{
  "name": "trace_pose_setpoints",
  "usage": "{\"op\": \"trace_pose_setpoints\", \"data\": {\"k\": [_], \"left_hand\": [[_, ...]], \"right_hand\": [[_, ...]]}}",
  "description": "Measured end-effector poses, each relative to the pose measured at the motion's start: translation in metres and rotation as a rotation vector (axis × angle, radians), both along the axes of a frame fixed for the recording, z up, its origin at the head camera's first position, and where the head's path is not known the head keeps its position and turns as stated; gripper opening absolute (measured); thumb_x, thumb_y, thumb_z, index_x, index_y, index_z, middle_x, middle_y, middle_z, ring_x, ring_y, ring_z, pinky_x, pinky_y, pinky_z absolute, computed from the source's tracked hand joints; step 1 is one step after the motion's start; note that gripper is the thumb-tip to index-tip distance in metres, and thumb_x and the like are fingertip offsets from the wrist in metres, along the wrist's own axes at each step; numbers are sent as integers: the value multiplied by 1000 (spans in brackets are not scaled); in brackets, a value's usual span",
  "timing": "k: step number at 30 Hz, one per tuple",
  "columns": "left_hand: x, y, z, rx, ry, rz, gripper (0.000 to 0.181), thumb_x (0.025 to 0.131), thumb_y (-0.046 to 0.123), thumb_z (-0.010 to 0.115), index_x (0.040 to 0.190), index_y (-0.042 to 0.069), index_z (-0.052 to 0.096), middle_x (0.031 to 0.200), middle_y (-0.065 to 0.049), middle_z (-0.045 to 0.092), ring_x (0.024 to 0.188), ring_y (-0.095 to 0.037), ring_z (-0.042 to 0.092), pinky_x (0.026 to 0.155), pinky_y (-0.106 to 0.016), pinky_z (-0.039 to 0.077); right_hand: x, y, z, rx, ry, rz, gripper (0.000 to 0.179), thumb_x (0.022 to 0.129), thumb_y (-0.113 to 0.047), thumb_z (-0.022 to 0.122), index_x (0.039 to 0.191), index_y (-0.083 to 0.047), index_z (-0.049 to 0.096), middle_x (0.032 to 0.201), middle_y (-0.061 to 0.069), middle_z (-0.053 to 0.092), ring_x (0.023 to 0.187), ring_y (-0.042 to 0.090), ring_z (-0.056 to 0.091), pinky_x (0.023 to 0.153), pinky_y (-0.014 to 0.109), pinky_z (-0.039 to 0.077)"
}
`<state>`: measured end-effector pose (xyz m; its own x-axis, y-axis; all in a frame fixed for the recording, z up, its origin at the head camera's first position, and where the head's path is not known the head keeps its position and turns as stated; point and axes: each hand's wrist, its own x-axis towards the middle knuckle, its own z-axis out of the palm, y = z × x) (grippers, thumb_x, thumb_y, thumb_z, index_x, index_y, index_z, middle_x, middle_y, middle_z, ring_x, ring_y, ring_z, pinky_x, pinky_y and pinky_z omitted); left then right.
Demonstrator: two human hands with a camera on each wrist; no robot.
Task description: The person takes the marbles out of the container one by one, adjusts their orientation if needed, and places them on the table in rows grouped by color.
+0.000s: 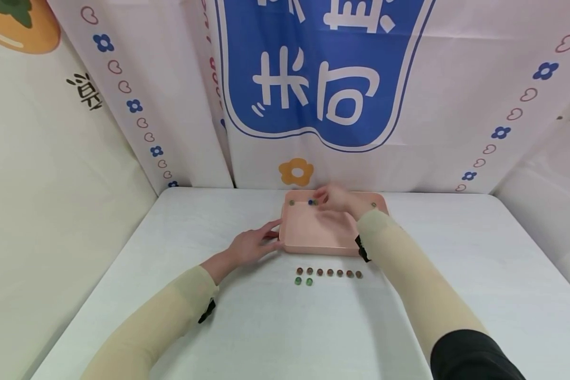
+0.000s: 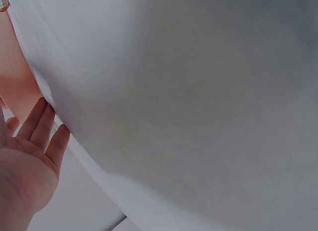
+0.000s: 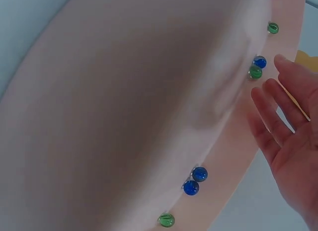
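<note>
A pink tray (image 1: 309, 235) lies near the back edge of the white table. My left hand (image 1: 253, 246) rests against its left side, fingers extended along the rim. Over the tray's far side reaches my right hand (image 1: 334, 200), its fingers loosely bent with nothing held between them. Close to its fingertips, a blue marble (image 3: 260, 62) and a green marble (image 3: 255, 72) sit together by the far wall. Another green marble (image 3: 273, 28) lies farther along. Toward the other end are two touching blue marbles (image 3: 199, 174) and a green one (image 3: 166, 220), hidden mostly by the hand in the head view.
In front of the tray runs a row of several reddish-brown marbles (image 1: 330, 272). Two green marbles (image 1: 309, 282) lie just below the row's left end. A printed cloth (image 1: 190, 132) hangs right behind the table, with more cloth at both sides.
</note>
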<state>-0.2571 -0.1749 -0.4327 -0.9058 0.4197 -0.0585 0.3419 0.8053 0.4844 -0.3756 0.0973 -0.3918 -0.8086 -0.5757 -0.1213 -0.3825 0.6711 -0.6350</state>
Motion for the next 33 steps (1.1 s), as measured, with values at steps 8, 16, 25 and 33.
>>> {"op": "trace_pose_setpoints", "data": {"k": [8, 16, 25, 33], "left_hand": [[0, 0, -1, 2, 8, -6, 70, 96, 55, 52, 154, 24, 28, 134, -2, 59, 123, -28, 54, 99, -50, 40], [0, 1, -1, 7, 3, 2, 71, 95, 56, 52, 154, 25, 28, 134, -3, 59, 124, -28, 53, 100, -50, 39], [1, 1, 1, -1, -6, 8, 71, 96, 54, 52, 155, 24, 27, 135, -3, 58, 125, -28, 52, 101, -51, 38], [2, 2, 2, -10, -18, 8, 70, 96, 53, 52, 155, 24, 26, 136, -3, 58, 125, -28, 52, 101, -52, 38]], "right_hand": [[-3, -3, -9, 65, -18, -4, 45, 89, -3, 66, 132, 5, 55, 125, 19, 61, 112, 31, 58, 97, 38, 44], [-4, -2, -14, 113, 15, -29, 38, 86, 2, 64, 124, -2, 66, 119, 13, 65, 106, 28, 60, 93, 39, 47], [3, -4, -17, 162, 74, -66, 30, 84, 11, 57, 101, -7, 73, 101, 6, 65, 94, 23, 58, 84, 35, 48], [6, -3, -14, 162, 72, -57, 25, 83, 9, 62, 100, -6, 73, 99, 6, 66, 94, 23, 57, 85, 36, 47]]}}
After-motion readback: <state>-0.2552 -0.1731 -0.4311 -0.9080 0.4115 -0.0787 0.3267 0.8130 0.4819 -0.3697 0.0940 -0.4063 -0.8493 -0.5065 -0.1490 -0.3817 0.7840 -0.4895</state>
